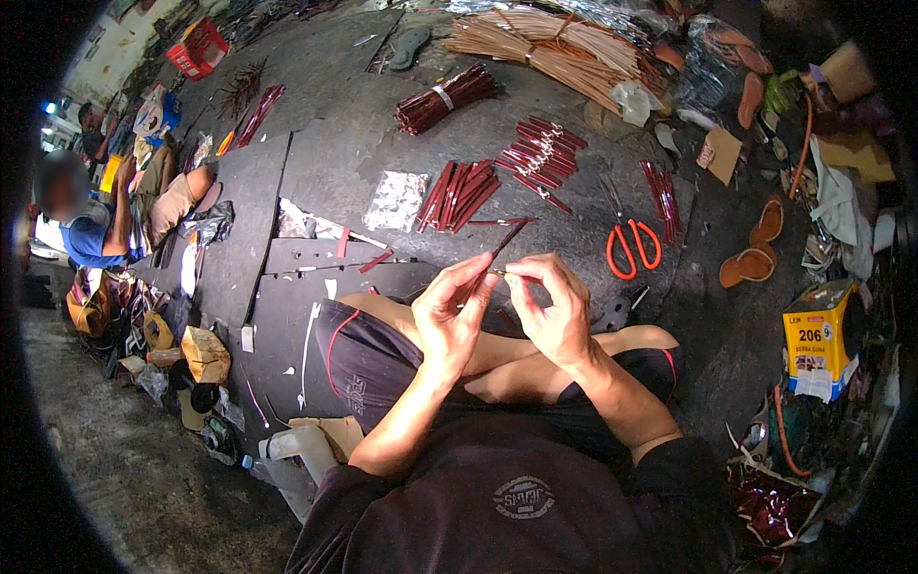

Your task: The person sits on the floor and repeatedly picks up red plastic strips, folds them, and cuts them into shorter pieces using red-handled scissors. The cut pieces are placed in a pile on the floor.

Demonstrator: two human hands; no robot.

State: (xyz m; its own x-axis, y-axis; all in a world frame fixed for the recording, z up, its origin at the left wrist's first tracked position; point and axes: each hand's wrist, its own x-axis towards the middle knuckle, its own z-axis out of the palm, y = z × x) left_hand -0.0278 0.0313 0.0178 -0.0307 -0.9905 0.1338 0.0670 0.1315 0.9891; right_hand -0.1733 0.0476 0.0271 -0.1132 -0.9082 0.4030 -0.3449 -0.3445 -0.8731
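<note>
Above my crossed legs, my left hand (448, 314) pinches a narrow dark red strap (510, 236) that slants up and away to the right. My right hand (557, 311) is closed close beside it, thumb and finger together at a tiny shiny piece (497, 273) by the strap's lower end. What that piece is cannot be made out. Just beyond my hands lie a loose pile of red straps (459, 194) and a row of red straps with shiny pieces (541, 158). Scissors with orange handles (633, 249) lie to the right of my hands.
A clear bag of small shiny pieces (397, 200) lies left of the straps. Farther off are a tied dark red bundle (448, 99) and a tan bundle (545, 50). Brown sandals (751, 258) and a yellow box (819, 340) stand right. Another person (96, 230) sits far left.
</note>
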